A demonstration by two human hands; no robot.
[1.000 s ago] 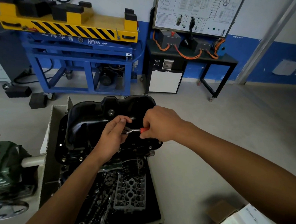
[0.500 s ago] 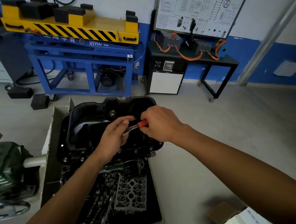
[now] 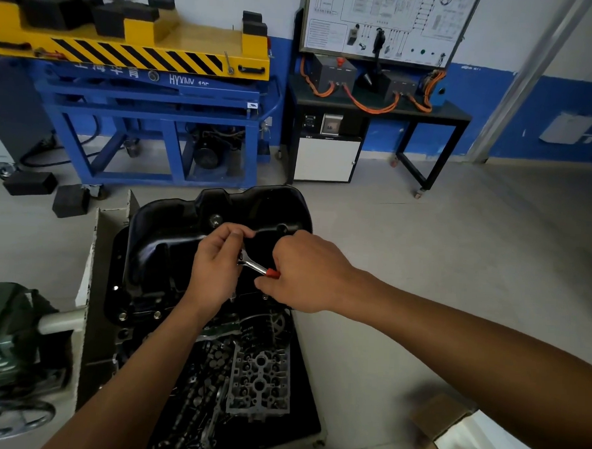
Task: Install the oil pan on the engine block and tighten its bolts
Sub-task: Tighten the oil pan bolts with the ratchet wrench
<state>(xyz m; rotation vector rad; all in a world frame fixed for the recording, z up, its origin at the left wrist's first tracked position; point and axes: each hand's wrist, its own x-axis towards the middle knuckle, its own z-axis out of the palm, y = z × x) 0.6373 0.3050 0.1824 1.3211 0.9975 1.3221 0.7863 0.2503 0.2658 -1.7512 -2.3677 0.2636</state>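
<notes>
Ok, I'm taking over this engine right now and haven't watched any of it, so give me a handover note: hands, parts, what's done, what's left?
Left hand: fingers curled round the head end of the wrench, above the pan's near edge.
Right hand: grips the wrench's red handle.
Oil pan: sits on the engine block; bolts show in its near flange.
Done: pan placed, at least some bolts in.
Left: tighten the bolts. Which are already tight cannot be told.
</notes>
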